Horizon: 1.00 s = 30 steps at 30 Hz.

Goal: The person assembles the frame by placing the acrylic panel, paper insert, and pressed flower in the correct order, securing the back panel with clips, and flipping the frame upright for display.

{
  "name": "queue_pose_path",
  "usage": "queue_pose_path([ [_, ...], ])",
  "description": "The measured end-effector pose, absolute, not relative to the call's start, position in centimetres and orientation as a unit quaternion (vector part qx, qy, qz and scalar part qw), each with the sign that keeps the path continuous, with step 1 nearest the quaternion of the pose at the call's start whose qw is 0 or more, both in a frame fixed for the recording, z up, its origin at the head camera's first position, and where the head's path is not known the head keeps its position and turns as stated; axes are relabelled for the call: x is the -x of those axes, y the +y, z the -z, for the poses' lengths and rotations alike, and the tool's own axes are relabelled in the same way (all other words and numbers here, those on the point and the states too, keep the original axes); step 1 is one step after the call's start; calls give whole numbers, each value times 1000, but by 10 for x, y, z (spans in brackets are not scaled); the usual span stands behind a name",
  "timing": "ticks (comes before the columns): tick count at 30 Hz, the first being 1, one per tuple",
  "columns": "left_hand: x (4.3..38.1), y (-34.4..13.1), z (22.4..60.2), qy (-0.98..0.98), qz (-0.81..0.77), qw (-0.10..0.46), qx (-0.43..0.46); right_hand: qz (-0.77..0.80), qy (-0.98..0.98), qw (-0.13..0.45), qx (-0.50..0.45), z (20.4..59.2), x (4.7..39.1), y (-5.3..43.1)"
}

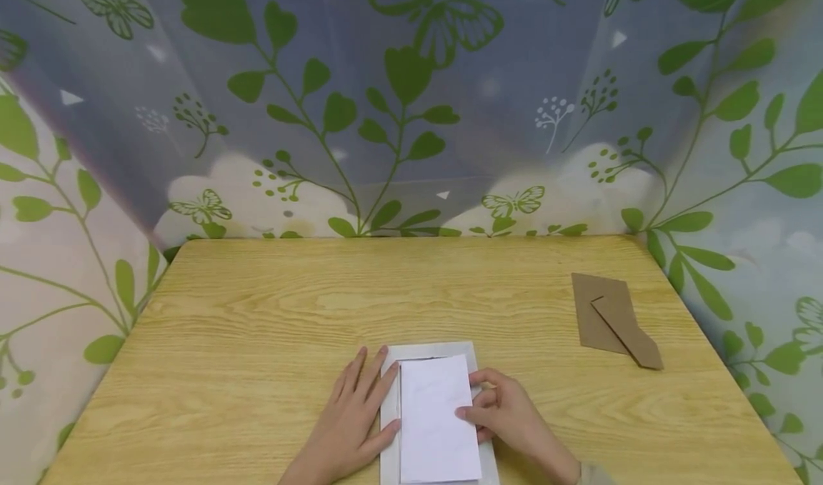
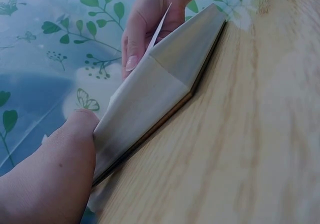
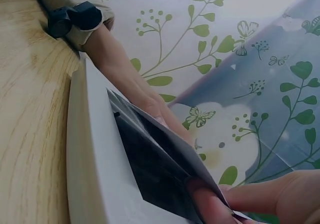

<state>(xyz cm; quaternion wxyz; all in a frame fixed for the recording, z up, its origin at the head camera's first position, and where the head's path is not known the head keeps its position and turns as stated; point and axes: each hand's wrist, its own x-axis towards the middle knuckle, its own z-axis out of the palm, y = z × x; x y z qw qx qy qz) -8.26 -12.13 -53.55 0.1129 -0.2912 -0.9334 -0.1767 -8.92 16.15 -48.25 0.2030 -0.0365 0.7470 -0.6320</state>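
Note:
A white picture frame (image 1: 391,354) lies on the wooden table at the front, with a white paper sheet (image 1: 439,421) over its middle. My left hand (image 1: 350,417) rests along the frame's left side with fingers extended, fingertips at the sheet's left edge. With thumb on top and fingers beneath, my right hand (image 1: 504,410) pinches the right edge of the sheet. That edge is raised, as the sheet (image 2: 159,30) stands up over the frame's side (image 2: 145,94) in the left wrist view. Beneath the sheet, a dark glossy panel (image 3: 150,164) shows inside the frame in the right wrist view.
A brown backing board (image 1: 601,321) with a fold-out stand leg (image 1: 633,338) lies at the right of the table (image 1: 289,292). A patterned cloth (image 1: 308,99) with leaves and butterflies hangs behind and beside the table.

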Motion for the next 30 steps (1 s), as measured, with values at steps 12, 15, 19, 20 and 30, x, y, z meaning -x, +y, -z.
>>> queue_pose_path([
  [12,82,-122,536,-934,176,128,283,574,803,151,48,476,84,154],
  [15,82,-123,537,-932,178,133,286,558,817,135,49,477,84,153],
  [19,82,-122,538,-932,183,132,283,518,845,112,65,478,83,153],
  [20,81,-122,538,-933,184,130,281,504,855,103,72,479,82,152],
  [30,82,-121,538,-936,167,134,279,286,923,-123,224,485,81,152],
])
